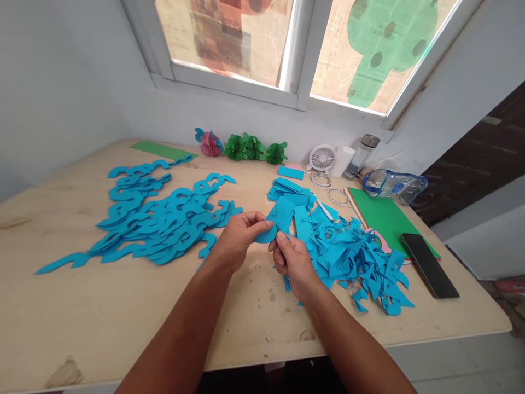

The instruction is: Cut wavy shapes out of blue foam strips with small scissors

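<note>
Turquoise everywhere! Turquoise cutouts (164, 230) sprawl left, a turquoise heap (353, 262) sits right, one turquoise piece (281, 216) in hand, all on a pale wood desk (82, 306) flecked with darker knots. Behind, a green sheet (388, 224) edged pink, and the window poster (381, 49) flaunts a green shape with dark spots!

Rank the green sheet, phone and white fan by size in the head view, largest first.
Green sheet: largest.
Phone and white fan: phone looks bigger, but sits nearer the camera, so unsure.
</note>
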`<state>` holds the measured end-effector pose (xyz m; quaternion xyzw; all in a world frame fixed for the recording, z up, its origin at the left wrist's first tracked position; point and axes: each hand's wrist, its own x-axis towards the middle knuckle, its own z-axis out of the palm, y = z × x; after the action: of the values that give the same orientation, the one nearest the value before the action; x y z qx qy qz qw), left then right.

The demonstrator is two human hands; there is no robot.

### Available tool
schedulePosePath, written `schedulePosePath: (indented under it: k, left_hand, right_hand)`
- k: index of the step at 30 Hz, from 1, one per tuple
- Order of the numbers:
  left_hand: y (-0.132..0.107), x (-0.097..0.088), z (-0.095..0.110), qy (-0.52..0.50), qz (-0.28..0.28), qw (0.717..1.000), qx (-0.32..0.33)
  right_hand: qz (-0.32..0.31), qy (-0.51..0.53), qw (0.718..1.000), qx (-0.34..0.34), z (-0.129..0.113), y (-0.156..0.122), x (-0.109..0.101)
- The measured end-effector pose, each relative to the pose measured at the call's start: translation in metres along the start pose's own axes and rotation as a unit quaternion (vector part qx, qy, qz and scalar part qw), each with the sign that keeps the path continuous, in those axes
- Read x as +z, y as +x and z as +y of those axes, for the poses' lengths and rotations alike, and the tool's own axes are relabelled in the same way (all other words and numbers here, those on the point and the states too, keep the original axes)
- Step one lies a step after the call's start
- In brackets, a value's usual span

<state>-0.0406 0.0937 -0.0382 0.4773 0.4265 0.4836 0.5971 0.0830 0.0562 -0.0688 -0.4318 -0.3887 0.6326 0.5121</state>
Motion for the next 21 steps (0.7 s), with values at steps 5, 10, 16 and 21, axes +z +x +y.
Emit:
schedulePosePath:
  k: [5,10,16,21]
  left_hand:
    - [0.0003,-0.0008,0.0001,0.006,-0.004,1.000,0.000]
    - [-0.0001,-0.0012,-0.0001,0.007,-0.007,1.000,0.000]
    - [0.0005,-0.0008,-0.0009,0.008,-0.003,1.000,0.002]
    - [0.0008,-0.0005,-0.0019,-0.011,0.003,1.000,-0.007]
  right_hand:
    - [-0.002,-0.006,1.000,0.001,-0.0019,-0.0014,0.0008]
    - [0.001,-0.010,1.000,0.001,-0.0030,-0.0019,0.0014]
    - [0.002,-0.025,1.000,-0.005,-0.0003,0.0000,-0.0009]
    - [0.002,-0.014,1.000,0.001,-0.0003,-0.0001,0.0000]
